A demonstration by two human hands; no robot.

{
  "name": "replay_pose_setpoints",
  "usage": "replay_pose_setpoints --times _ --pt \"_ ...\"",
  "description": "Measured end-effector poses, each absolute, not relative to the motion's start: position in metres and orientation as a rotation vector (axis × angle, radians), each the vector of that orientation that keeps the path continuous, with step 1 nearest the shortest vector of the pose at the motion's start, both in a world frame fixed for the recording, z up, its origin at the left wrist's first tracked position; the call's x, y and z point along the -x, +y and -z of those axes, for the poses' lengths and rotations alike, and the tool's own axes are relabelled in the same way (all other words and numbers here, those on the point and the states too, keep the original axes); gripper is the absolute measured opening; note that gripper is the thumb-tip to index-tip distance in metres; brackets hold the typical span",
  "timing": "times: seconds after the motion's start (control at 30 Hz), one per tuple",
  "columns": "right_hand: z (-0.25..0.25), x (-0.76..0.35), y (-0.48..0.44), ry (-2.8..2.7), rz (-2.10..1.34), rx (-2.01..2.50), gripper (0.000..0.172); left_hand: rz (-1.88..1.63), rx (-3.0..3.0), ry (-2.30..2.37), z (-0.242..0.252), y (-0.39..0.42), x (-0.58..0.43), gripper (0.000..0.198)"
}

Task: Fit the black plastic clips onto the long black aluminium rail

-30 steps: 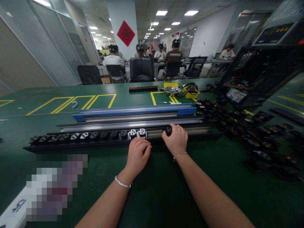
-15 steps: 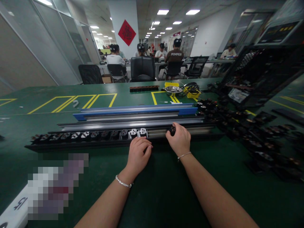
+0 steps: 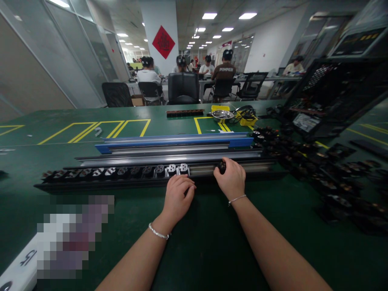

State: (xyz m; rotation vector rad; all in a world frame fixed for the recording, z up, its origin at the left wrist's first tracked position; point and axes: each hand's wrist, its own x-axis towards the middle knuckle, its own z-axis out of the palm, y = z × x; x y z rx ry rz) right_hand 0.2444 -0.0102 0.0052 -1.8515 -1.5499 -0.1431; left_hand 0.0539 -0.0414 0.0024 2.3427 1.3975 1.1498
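Note:
A long black rail (image 3: 100, 187) lies across the table, its left part filled with a row of black and silver socket modules (image 3: 122, 172). My left hand (image 3: 179, 193) rests at the rail's front edge, just below the last silver-faced socket module (image 3: 183, 169). Its fingers are curled together over that edge, and their tips are partly hidden. Further right, my right hand (image 3: 230, 177) pinches a black socket module (image 3: 222, 167) between thumb and fingers. That module sits at the rail's channel, apart from the row; whether it touches the bottom cannot be told.
Behind the rail lie a silver rail (image 3: 169, 157) and a blue-edged rail (image 3: 176, 140). Loose black modules (image 3: 330, 178) are heaped at the right, near an open computer case (image 3: 327, 93). A metal bowl (image 3: 222, 115) stands farther back. A blurred-out object lies front left.
The whole view has shifted slightly to the right. Both hands keep nearly the same places on the rail, and the right still holds the module.

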Motion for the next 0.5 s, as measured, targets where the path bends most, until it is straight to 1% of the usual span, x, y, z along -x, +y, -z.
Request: replay_pose_setpoints --times 0.5 --pt "-0.0056 -0.2452 -0.0106 -1.541 0.139 1.854 0.038 -1.14 -2.341 1.4 -0.0037 -0.0417 -0.0539 0.017"
